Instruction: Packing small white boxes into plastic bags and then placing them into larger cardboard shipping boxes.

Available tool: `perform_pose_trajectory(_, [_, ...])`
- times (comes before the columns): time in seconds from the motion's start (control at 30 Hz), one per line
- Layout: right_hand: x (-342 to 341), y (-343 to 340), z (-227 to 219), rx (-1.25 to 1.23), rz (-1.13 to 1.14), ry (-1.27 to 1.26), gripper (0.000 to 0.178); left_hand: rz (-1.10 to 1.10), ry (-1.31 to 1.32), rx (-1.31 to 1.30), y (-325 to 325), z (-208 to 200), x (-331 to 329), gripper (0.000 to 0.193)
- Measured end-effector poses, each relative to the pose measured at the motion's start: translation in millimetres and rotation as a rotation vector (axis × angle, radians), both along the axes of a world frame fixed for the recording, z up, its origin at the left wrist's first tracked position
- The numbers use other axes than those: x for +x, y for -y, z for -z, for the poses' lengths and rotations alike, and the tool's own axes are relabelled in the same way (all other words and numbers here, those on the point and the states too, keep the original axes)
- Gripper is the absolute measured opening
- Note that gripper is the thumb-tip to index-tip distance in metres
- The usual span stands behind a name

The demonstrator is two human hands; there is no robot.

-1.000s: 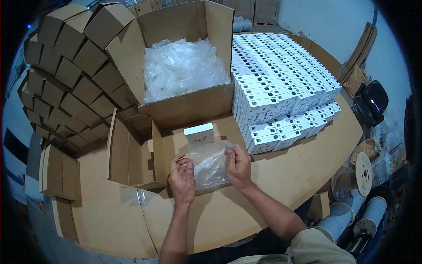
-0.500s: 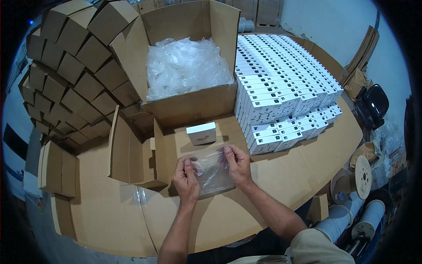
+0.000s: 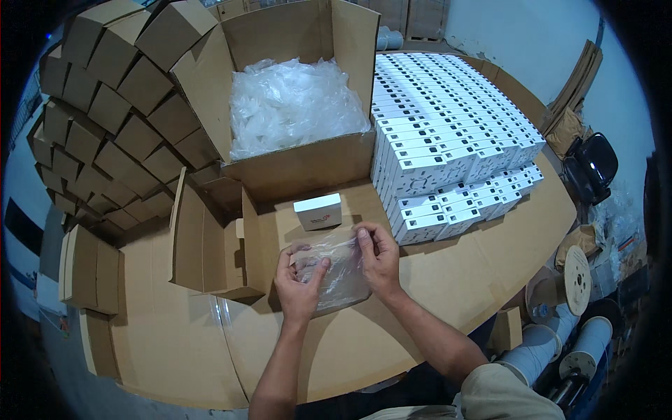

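A clear plastic bag [image 3: 344, 274] is stretched flat between my two hands, above the cardboard-covered table. My right hand [image 3: 379, 259] pinches its upper right edge between thumb and fingers. At the left edge, my left hand [image 3: 298, 285] holds the bag, its thumb spread across the film and apart from the fingers, which are partly hidden. Just beyond the bag stands a small white box [image 3: 318, 213] with a little reddish print on its front. Left of my hands is an open cardboard carton [image 3: 187, 245], with a small pale piece inside it.
A large open carton [image 3: 301, 168] full of clear plastic bags [image 3: 294, 105] stands behind. White boxes [image 3: 427, 171] are stacked in rows at the back right. Brown cartons [image 3: 112, 105] pile up at the left. Cable spools [image 3: 577, 280] lie beyond the table's right edge.
My left thumb has moved rightward across the bag, away from the fingers. My right hand has risen slightly, still gripping the bag's edge. The white box stands where it was.
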State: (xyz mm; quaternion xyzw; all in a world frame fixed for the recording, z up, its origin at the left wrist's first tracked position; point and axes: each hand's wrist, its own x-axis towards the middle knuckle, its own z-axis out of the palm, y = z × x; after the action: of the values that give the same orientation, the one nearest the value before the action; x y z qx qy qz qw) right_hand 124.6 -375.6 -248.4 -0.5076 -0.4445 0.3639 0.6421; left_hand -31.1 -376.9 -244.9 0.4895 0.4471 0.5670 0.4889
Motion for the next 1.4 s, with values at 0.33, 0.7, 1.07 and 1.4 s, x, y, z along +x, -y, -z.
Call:
perform_pose_trajectory(0.33, [5.8,3.3,-18.3,0.361,0.115,0.594,0.029,0.081,0.008,-0.062,1.8,-7.7,-1.6,0.051])
perform_pose_trajectory(0.7, [5.8,1.6,-14.2,0.376,0.121,0.592,0.019,0.026,-0.09,-0.053,0.3,-1.9,-2.9,0.05])
perform_pose_trajectory(1.07, [20.3,4.6,-30.6,0.523,-0.004,0.914,0.019,-0.08,-0.267,-0.022,-5.7,4.7,-5.8,0.046])
perform_pose_trajectory(1.4, [11.5,-8.7,-55.8,0.382,-0.223,1.13,0.019,-0.066,-0.267,0.021,-1.3,2.6,-5.7,0.053])
